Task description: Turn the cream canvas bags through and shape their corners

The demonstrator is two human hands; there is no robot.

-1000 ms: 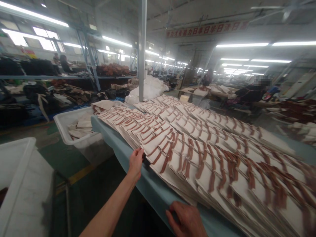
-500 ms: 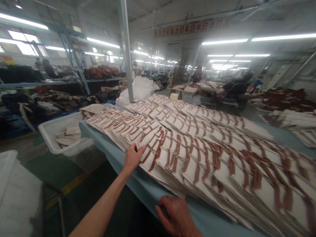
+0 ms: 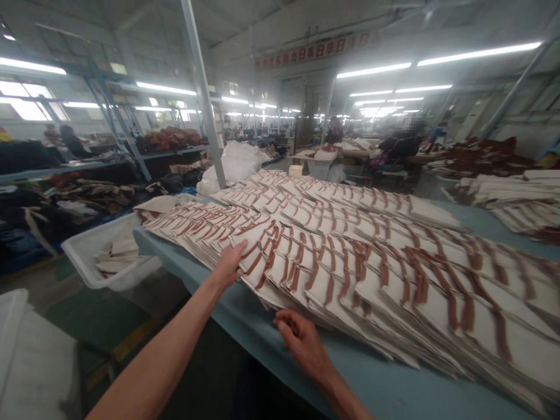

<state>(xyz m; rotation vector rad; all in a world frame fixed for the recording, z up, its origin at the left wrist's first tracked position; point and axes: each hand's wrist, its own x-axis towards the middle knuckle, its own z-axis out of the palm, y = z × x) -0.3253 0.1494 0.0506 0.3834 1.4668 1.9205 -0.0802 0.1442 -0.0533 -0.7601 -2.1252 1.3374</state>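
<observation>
Rows of overlapping cream fabric pieces with brown strips [image 3: 321,256] cover a blue-clothed table [image 3: 184,271]. At the near edge of the rows my left hand [image 3: 231,262] is closed on the edge of a cream fabric piece [image 3: 250,232], which looks slightly raised from those beneath. Part of its fingers is hidden by the hand itself. Lower and to the right, my right hand [image 3: 301,338] hovers by the table's near edge, just short of the stacks. Its fingers are curled in with the thumb close to them, and nothing shows in them.
A white plastic bin [image 3: 102,274] with cream pieces stands left of the table, and another white bin [image 3: 26,356] is nearer. A metal post [image 3: 205,99] rises beside a white plastic bundle [image 3: 236,160]. A person in dark clothing [image 3: 398,149] sits further back right.
My left hand still holds at the edge, and the piece by it now looks more raised. My right hand has moved up toward the stacks. The view has turned a little to the right.
</observation>
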